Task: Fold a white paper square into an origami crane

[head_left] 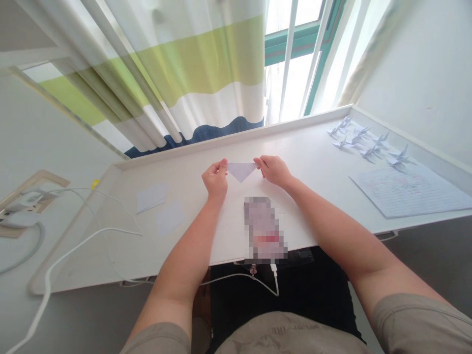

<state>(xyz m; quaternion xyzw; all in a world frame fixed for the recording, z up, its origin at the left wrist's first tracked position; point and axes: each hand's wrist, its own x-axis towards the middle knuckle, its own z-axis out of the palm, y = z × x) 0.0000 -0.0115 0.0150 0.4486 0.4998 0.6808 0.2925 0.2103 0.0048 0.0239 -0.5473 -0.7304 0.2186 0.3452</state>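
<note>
Paper [241,171], head view: a small triangle, held up between two bare hands above the middle of the desk [228,236]. Long edge on the far side, point towards the wearer. Whether it touches the desk, cannot tell.

Left hand [217,179]: thumb and forefinger pinching the left corner, thumb uppermost, other fingers curled in. Right hand [273,170]: fingertips pinching the right corner, the rest bent under and partly hidden. Long edge looks straight, lightly drawn between the two grips; no sag seen.

On handling, my judgement: even tension matters most. Grip only the extreme corners, pull gently, keep both hands level so the layers do not slide over each other. Check that the edges meet at the near point before pressing anything. A crease should come out sharper with the sheet flat on the desk, a nail run along it from the middle outwards. Too hard a pull could tear or soften the tips.

Round about: a pixelated phone [264,228] on the near edge, close below the paper, with a white cable [47,285] looping off left; best keep elbows off that line. Left, pale sheets [151,196] lying flat. Far right corner, a cluster of folded cranes [399,158]; nearer, a written page [409,191], text too small to read. Curtain [206,64] behind, bright window beside it [295,73].
</note>
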